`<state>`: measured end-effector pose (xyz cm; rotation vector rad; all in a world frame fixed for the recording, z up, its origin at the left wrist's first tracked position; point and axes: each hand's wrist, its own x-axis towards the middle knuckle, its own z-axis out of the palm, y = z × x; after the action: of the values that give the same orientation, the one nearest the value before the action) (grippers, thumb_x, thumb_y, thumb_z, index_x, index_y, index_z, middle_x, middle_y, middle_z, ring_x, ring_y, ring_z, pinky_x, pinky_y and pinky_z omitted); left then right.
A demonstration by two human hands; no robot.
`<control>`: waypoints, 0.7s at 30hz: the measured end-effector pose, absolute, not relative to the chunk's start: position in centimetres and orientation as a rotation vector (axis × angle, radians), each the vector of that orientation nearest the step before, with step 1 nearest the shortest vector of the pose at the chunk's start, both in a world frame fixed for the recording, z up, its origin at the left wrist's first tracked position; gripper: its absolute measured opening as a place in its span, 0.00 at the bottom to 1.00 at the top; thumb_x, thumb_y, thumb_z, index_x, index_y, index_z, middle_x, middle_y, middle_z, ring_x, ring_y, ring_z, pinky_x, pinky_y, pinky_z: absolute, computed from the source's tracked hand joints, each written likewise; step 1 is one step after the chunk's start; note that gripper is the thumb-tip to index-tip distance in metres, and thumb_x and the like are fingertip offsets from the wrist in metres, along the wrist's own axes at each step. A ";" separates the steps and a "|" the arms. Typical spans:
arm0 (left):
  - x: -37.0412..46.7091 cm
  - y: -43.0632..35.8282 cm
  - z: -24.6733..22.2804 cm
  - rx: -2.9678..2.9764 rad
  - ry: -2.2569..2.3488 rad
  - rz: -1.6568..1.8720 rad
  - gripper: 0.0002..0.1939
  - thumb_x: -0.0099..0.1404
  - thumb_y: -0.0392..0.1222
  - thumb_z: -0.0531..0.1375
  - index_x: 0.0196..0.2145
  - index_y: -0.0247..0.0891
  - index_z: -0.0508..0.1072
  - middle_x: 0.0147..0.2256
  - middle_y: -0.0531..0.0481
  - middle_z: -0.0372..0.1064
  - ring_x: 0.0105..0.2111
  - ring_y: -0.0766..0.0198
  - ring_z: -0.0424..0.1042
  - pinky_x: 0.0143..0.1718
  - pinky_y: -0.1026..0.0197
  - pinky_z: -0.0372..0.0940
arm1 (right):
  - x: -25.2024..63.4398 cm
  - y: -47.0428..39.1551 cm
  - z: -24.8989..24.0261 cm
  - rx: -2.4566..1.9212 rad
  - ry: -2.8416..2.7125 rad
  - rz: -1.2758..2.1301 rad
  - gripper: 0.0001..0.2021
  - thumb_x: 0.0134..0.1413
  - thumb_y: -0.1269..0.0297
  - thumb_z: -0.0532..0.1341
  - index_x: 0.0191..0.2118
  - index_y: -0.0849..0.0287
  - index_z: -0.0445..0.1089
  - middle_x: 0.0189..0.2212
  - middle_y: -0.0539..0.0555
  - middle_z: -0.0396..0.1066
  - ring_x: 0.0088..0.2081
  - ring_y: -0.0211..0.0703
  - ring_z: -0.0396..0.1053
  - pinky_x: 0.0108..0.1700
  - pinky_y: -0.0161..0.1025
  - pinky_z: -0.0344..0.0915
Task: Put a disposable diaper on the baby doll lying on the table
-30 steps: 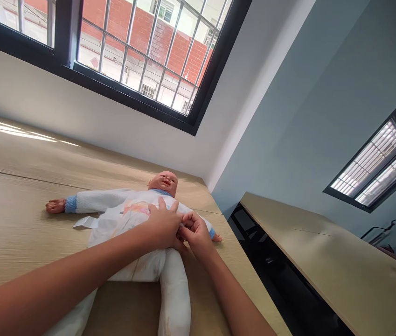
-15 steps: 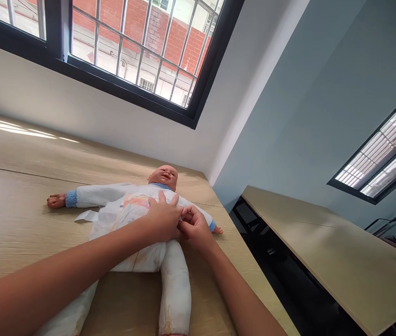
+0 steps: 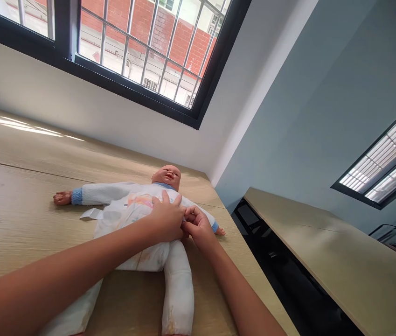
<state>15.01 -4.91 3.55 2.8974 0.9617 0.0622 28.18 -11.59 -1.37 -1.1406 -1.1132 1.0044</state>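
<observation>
A baby doll (image 3: 168, 177) in a white top with blue cuffs lies on its back on the wooden table (image 3: 19, 224). Around its middle is a white diaper (image 3: 142, 261) with a coloured print on the front. One loose white tab (image 3: 92, 213) sticks out at the diaper's left side. My left hand (image 3: 168, 219) rests on the diaper's front with its fingers spread. Beside it, my right hand (image 3: 199, 226) is closed in a pinch at the diaper's right side edge. What lies between those fingertips is mostly hidden.
A second wooden table (image 3: 316, 247) stands to the right, beyond a dark gap (image 3: 271, 261). Behind the doll are a pale wall (image 3: 79, 102) and a barred window (image 3: 149, 51). Sunlight stripes fall on the table's far left.
The whole view has shifted slightly, so the doll appears a little further right. Both hands keep nearly the same place at the diaper's right side.
</observation>
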 end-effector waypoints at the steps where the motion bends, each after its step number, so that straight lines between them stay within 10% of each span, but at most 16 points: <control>1: 15.0 -4.9 3.6 2.897 0.960 0.069 0.33 0.62 0.60 0.60 0.60 0.41 0.71 0.71 0.34 0.49 0.66 0.16 0.44 0.56 0.18 0.51 | 28.2 -11.6 -1.3 -1.142 -1.110 1.008 0.17 0.42 0.65 0.70 0.34 0.55 0.60 0.24 0.42 0.69 0.22 0.32 0.58 0.25 0.32 0.56; 21: 15.0 -4.8 3.9 2.766 0.945 0.217 0.27 0.56 0.56 0.62 0.52 0.50 0.76 0.58 0.39 0.62 0.58 0.25 0.56 0.52 0.20 0.56 | 27.3 -11.9 -0.7 -1.003 -0.922 1.135 0.16 0.41 0.68 0.69 0.35 0.54 0.62 0.30 0.44 0.66 0.28 0.36 0.60 0.30 0.33 0.56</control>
<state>14.98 -4.76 3.87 2.7662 0.9449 0.2169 27.26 -11.90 -0.72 -1.0028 -0.9220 1.1353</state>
